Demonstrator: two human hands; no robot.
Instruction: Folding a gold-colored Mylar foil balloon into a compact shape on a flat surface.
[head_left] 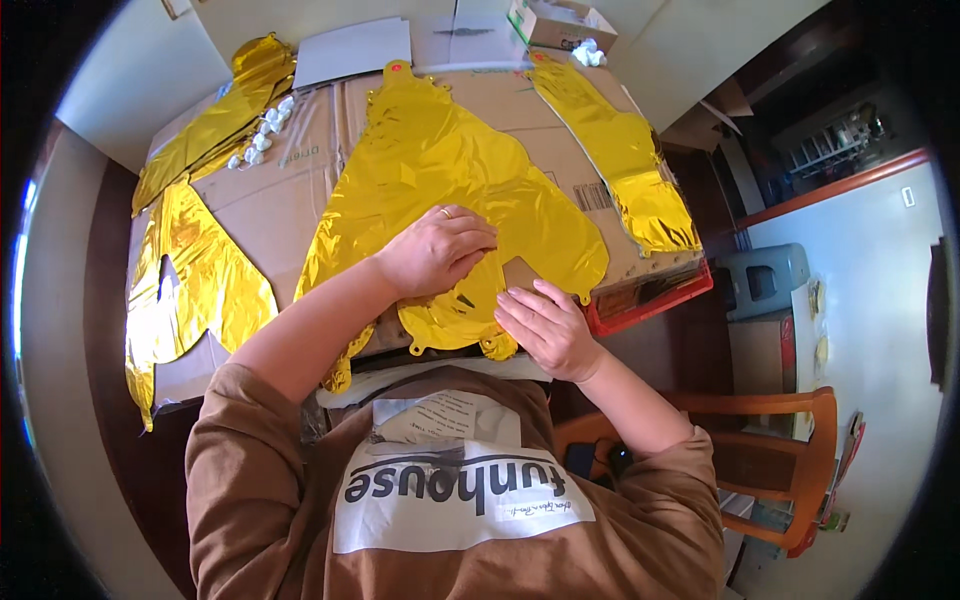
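A large flat gold foil balloon (440,170) lies uninflated on cardboard sheets (270,200) in front of me. My left hand (435,250) presses palm-down on its lower middle, fingers curled, a ring on one finger. My right hand (548,328) rests on the balloon's lower right edge with its fingers flat beside a cut-out notch. Neither hand lifts anything.
More gold foil balloons lie at the left (190,270), upper left (245,90) and right (625,160). Small white pieces (262,130) sit upper left. White sheets (350,48) and a box (560,22) lie at the back. A red tray edge (650,305) and an orange chair (790,450) are right.
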